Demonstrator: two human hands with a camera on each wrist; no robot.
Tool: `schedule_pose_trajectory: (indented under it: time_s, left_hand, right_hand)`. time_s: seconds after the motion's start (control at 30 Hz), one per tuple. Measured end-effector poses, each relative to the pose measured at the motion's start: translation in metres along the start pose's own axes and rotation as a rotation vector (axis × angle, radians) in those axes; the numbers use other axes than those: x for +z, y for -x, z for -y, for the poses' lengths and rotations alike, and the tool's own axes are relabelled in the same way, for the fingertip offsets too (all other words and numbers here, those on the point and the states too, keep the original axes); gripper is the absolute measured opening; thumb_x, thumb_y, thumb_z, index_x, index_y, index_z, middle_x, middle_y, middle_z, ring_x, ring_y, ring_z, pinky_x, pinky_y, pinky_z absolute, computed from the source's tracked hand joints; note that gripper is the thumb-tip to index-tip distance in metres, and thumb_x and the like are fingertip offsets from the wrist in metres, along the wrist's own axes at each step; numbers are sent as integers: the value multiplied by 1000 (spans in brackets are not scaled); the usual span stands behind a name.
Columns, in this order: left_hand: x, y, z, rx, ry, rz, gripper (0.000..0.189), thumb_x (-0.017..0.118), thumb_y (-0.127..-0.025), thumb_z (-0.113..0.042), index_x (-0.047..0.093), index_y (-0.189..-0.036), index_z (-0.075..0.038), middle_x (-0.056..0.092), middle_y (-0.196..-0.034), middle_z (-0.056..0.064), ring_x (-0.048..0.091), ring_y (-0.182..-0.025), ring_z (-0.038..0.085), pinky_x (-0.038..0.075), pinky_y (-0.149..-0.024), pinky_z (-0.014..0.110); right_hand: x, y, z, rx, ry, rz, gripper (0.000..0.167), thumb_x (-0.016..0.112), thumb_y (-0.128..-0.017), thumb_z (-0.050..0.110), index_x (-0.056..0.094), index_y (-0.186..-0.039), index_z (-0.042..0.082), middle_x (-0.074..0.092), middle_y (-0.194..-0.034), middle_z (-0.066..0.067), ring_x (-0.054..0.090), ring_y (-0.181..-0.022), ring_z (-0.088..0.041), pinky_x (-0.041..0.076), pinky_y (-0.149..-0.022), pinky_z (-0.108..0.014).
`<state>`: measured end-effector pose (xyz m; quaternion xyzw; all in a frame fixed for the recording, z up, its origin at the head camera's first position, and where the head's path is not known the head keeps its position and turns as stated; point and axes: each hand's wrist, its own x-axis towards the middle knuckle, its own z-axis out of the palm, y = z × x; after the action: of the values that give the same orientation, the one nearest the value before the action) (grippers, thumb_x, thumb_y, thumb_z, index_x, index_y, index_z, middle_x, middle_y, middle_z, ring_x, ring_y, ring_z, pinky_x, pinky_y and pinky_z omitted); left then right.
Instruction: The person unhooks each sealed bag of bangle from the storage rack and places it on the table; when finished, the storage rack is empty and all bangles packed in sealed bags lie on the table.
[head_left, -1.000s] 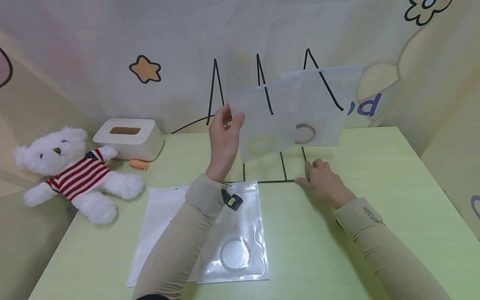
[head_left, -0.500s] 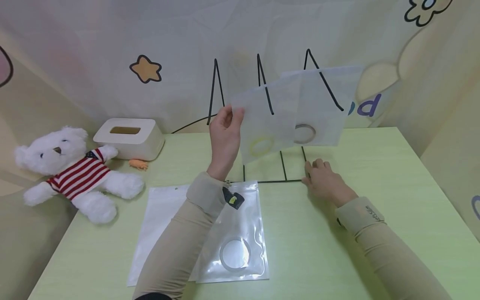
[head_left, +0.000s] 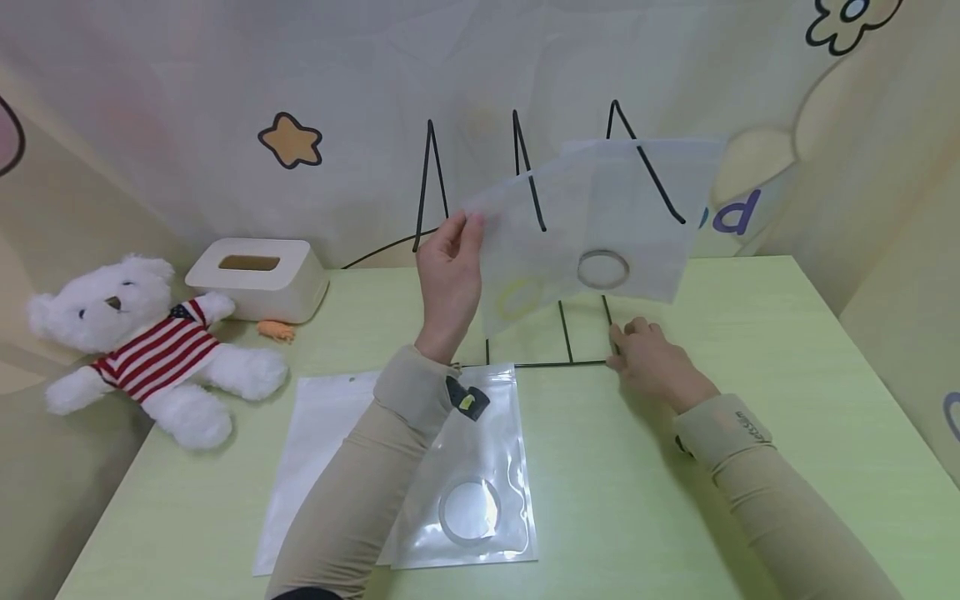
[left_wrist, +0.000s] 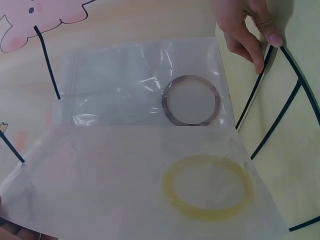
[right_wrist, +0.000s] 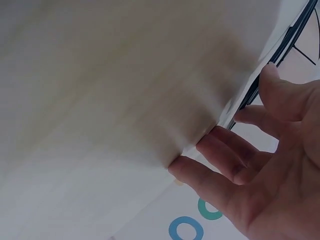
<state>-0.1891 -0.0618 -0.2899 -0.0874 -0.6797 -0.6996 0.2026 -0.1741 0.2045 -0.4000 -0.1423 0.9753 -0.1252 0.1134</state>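
My left hand (head_left: 450,279) pinches the left edge of a translucent plastic bag (head_left: 502,242) between thumb and fingers. A yellow ring (left_wrist: 170,187) shows through this bag in the left wrist view. Behind and to the right hangs a second bag (left_wrist: 120,90), marked by a dark ring outline (left_wrist: 216,100). Both overlap the upright prongs of a black wire rack (head_left: 555,364). My right hand (head_left: 652,362) holds the right front corner of the rack's base by thumb and forefinger, low over the table. In the right wrist view its other fingertips (right_wrist: 181,164) rest on the tabletop.
A clear zip bag (head_left: 495,454) with a round outline lies on a white bag (head_left: 318,442) under my left forearm. A white teddy bear (head_left: 165,350), a tissue box (head_left: 258,279) and a small orange object (head_left: 276,331) are at the left. A patterned curtain (head_left: 360,75) stands behind.
The bag in my left hand has tilted slightly, and the dark ring behind it now shows whole. My right thumb has drawn in to the right along the rack's corner.
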Motion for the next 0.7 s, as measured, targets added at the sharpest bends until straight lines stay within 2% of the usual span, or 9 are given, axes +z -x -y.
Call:
schedule_pose_trajectory:
  time_s: [0.3, 0.7]
  left_hand:
    - [2, 2, -3, 13, 9, -19, 32, 53, -101, -24, 65, -121, -2, 68, -112, 11, 65, -100, 18, 53, -88, 31]
    - [-1, 10, 0, 79, 5, -50, 31, 53, -101, -25, 66, -117, -2, 68, -107, 7, 64, -95, 16, 53, -81, 29]
  right_hand:
    - [-2, 1, 0, 6, -24, 1, 59, 53, -101, 21, 30, -148, -5, 35, -139, -30, 34, -125, -46, 45, -86, -65]
    - [-1, 1, -1, 8, -31, -4, 58, 53, -101, 23, 31, -148, -3, 35, -139, -29, 35, -125, -45, 45, -86, -65]
